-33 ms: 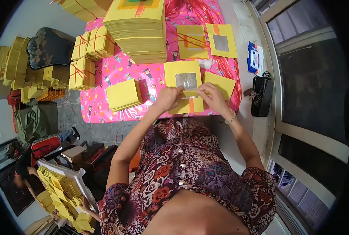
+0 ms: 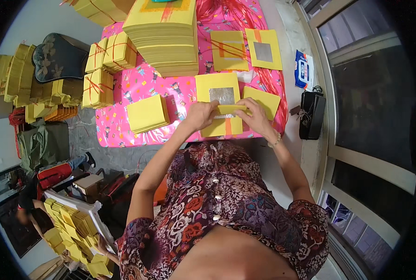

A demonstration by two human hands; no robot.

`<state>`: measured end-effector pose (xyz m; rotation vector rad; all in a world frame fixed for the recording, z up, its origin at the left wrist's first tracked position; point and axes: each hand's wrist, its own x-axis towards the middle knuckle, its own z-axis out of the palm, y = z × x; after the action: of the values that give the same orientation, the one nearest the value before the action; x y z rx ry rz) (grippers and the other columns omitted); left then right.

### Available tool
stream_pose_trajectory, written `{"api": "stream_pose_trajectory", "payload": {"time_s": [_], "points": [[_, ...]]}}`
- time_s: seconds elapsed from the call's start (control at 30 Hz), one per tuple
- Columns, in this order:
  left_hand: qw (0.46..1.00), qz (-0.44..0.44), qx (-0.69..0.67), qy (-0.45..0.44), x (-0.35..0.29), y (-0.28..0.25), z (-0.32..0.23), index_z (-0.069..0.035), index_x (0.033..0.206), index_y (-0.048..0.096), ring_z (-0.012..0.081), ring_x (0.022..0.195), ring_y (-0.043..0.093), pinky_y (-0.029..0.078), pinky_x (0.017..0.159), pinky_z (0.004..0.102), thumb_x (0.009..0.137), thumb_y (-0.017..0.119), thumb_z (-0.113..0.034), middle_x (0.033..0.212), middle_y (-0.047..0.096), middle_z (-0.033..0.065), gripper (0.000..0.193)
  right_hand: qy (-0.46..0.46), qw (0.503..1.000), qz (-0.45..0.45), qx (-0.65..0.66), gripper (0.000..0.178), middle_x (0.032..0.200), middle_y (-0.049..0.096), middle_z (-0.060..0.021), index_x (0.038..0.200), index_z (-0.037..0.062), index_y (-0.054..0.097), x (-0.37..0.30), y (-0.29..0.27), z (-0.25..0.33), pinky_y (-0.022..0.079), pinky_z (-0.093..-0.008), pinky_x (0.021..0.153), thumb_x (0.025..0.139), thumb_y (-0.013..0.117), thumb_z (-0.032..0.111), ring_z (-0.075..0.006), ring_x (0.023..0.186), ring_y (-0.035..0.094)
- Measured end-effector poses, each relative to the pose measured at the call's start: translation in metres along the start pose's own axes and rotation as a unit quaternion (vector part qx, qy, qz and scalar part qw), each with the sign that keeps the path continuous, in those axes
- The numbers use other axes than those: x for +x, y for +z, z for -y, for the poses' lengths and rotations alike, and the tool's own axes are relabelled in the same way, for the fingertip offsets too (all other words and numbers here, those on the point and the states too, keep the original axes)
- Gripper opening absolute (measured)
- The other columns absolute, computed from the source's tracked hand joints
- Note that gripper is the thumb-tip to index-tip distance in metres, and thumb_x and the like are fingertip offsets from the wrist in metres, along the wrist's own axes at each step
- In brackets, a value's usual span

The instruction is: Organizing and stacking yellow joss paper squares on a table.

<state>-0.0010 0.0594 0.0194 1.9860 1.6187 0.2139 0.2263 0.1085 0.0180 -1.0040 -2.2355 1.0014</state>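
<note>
In front of me lies a yellow paper sheet [image 2: 202,88] with a silver square [image 2: 222,95] on it. Its near edge is lifted into a narrow yellow fold [image 2: 231,110]. My left hand [image 2: 202,115] pinches the left end of this fold, fingers closed. My right hand [image 2: 253,113] grips the right end between thumb and fingers. Just under the fold, toward me, more yellow paper with an orange stripe [image 2: 228,126] shows. A yellow stack [image 2: 263,102] lies partly behind my right hand. Left of my left hand sits a low stack of folded yellow paper [image 2: 147,113].
A pink patterned cloth [image 2: 180,100] covers the table. At the back stand a tall yellow paper stack [image 2: 161,42] and tied bundles [image 2: 98,88]. Red strings [image 2: 268,81] trail at right, near wipes [image 2: 304,70] and a black case [image 2: 312,114]. Another person [image 2: 35,200] is at lower left.
The yellow fold between my hands stands up wider, and my right fingers have shifted slightly along it. The other things on the table have not moved.
</note>
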Motion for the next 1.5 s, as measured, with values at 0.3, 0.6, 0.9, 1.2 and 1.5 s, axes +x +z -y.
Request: {"api": "stream_pose_trajectory", "payload": {"time_s": [0.3, 0.6, 0.9, 1.2, 1.5], "points": [[0.952, -0.27, 0.125, 0.073, 0.018, -0.014, -0.014, -0.01, 0.129, 0.05, 0.0363, 0.126, 0.039, 0.032, 0.105, 0.047, 0.071, 0.066, -0.01, 0.135, 0.043, 0.0171, 0.061, 0.162, 0.984, -0.05, 0.059, 0.028, 0.07, 0.061, -0.0134, 0.098, 0.0014, 0.061, 0.04, 0.015, -0.042, 0.043, -0.0369, 0.054, 0.086, 0.067, 0.026, -0.0208, 0.057, 0.056], [0.976, -0.186, 0.094, 0.065, 0.015, 0.041, -0.01, -0.012, 0.147, 0.03, 0.0395, 0.136, 0.028, 0.023, 0.112, 0.0505, 0.082, 0.064, -0.035, 0.148, 0.03, 0.0189, 0.077, 0.154, 0.987, -0.027, -0.041, 0.033, 0.073, 0.057, -0.0179, 0.096, -0.001, 0.057, 0.093, 0.017, -0.063, 0.043, -0.0407, 0.061, 0.083, 0.069, 0.027, -0.0321, 0.067, 0.056], [0.981, -0.167, 0.084, 0.046, 0.026, 0.051, 0.003, -0.012, 0.15, 0.026, 0.0398, 0.14, 0.022, 0.019, 0.115, 0.0509, 0.087, 0.057, -0.043, 0.152, 0.025, 0.0193, 0.076, -0.036, 0.982, -0.057, -0.174, 0.029, 0.101, 0.06, -0.0144, 0.106, 0.0042, 0.061, 0.121, 0.029, -0.051, 0.045, -0.0438, 0.084, 0.082, 0.067, 0.019, -0.0334, 0.1, 0.055], [0.983, -0.164, 0.072, 0.045, 0.027, 0.056, 0.005, -0.01, 0.149, 0.028, 0.0404, 0.14, 0.022, 0.018, 0.115, 0.0506, 0.088, 0.056, -0.043, 0.152, 0.025, 0.0208, 0.074, -0.041, 0.98, 0.104, -0.163, 0.024, 0.098, 0.061, -0.0143, 0.107, 0.006, 0.065, 0.144, 0.053, -0.061, 0.048, -0.0444, 0.08, 0.087, 0.059, 0.017, -0.035, 0.094, 0.059], [0.985, -0.153, 0.074, 0.038, 0.025, 0.056, 0.004, -0.01, 0.149, 0.027, 0.0405, 0.141, 0.02, 0.017, 0.115, 0.0512, 0.09, 0.052, -0.046, 0.153, 0.023, 0.0208, 0.073, -0.04, 0.982, 0.1, -0.155, 0.022, 0.095, 0.06, -0.015, 0.104, 0.005, 0.065, 0.145, 0.053, -0.057, 0.048, -0.0453, 0.077, 0.086, 0.06, 0.017, -0.0353, 0.092, 0.059]]}}
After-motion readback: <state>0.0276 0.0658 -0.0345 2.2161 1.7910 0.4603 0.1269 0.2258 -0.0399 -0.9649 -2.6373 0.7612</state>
